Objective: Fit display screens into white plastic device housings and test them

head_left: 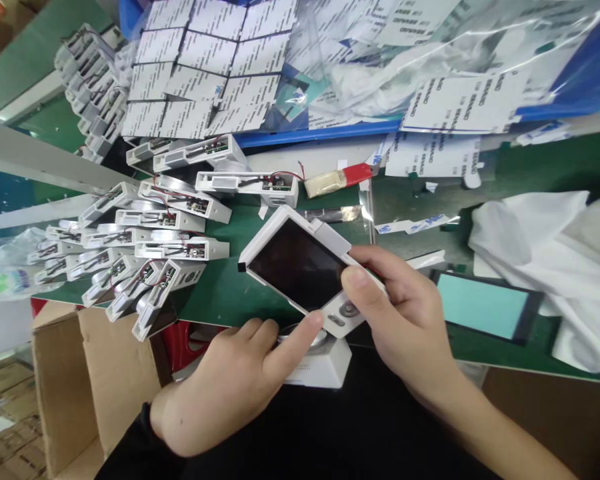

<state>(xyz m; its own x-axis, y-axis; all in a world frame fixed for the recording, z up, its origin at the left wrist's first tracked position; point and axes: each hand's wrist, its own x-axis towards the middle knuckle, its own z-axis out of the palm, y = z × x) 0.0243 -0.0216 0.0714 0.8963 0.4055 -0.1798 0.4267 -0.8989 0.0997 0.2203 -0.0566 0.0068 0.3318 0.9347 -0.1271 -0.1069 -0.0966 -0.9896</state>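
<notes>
A white digital camera [300, 267] with a dark screen and buttons is tilted just above the table's near edge. My right hand [405, 313] grips its right end, thumb on the front beside the screen. From the lower left, my left hand [250, 373] reaches in with curled fingers; its outstretched digit meets the camera's lower edge near the buttons. Under that digit is a second white camera body [325, 367] with a ridged silver ring, past the table edge. The left fingers seem closed around this body, though their tips are hidden.
Several open white camera bodies [175, 248] with exposed wires crowd the left. Behind them, a blue tray [325, 133] bears printed sheets and plastic film. A wrapped battery pack [327, 181], white cloth [535, 247] and dark-framed teal panel [483, 305] lie rightward. A cardboard box [115, 373] stands lower left.
</notes>
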